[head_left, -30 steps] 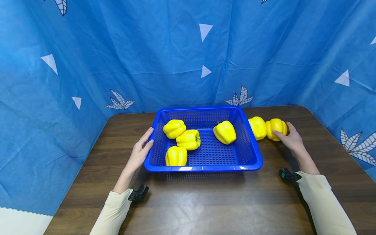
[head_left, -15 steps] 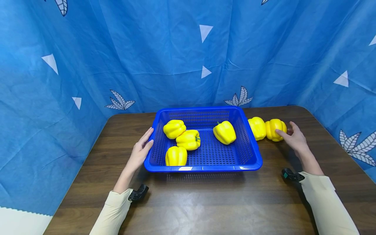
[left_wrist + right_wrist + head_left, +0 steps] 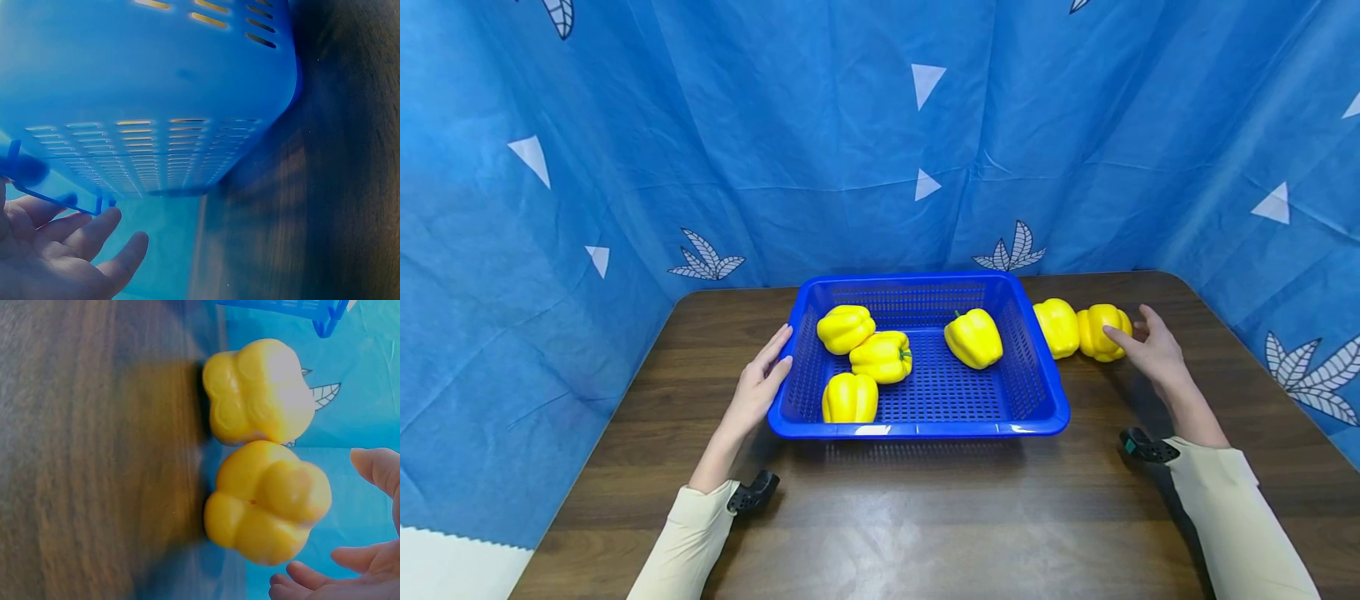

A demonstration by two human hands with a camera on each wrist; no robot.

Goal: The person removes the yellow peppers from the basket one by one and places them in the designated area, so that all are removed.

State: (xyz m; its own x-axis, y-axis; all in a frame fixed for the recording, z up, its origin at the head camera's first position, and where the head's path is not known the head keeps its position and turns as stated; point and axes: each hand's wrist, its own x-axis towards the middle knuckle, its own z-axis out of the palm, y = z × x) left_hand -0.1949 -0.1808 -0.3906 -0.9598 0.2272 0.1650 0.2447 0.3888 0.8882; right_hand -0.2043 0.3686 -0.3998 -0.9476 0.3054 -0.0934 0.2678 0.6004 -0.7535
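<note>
A blue plastic basket (image 3: pixel 925 429) stands on the table with several yellow bell peppers inside. My left hand (image 3: pixel 758 387) rests on its left rim with fingers extended. From the left wrist view, those fingers (image 3: pixel 94 234) reach beneath the rim beside the slotted wall. Two more yellow bell peppers sit side by side right of the basket: an inner pepper (image 3: pixel 1057 328) and an outer pepper (image 3: pixel 1096 323). My right hand (image 3: pixel 1156 352) is spread at the outer pepper's right side, its thumb overlapping it in the head view. The right wrist view shows a gap between thumb and pepper (image 3: pixel 269 500).
The basket holds a group of peppers (image 3: pixel 880 357) on its left and a single pepper (image 3: pixel 973 337) on its right. A dark wooden table (image 3: pixel 910 533) lies beneath. Blue patterned curtains (image 3: pixel 820 150) hang behind and along both sides.
My right hand has drawn slightly right, away from the outer pepper, its fingers coming off the far side. The left hand, basket and peppers have stayed put.
</note>
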